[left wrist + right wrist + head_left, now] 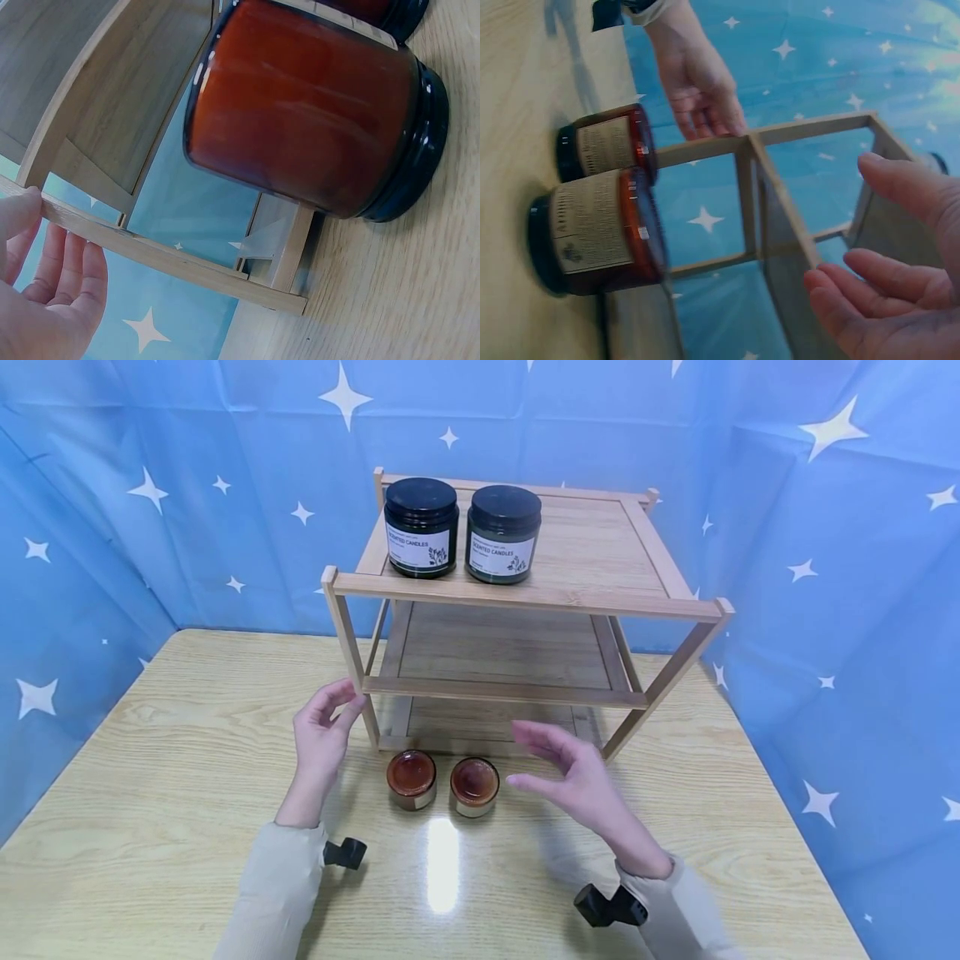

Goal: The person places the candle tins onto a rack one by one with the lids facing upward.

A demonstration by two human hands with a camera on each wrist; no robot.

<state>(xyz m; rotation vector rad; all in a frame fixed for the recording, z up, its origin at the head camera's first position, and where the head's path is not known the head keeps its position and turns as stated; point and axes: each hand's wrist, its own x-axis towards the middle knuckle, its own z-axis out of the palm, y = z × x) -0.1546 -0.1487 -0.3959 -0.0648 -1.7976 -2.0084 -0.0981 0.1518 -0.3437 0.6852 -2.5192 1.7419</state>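
Blue star-patterned cloth (255,443) hung behind a pale wood counter (187,760) bearing a three-tier wooden shelf (510,643). Left hand (322,727) pinched its front left post (348,639); right hand (573,777) spread its fingers wide beside two amber jars (412,777), lids down, before the shelf. Two dark candle jars (501,539) stood on top.
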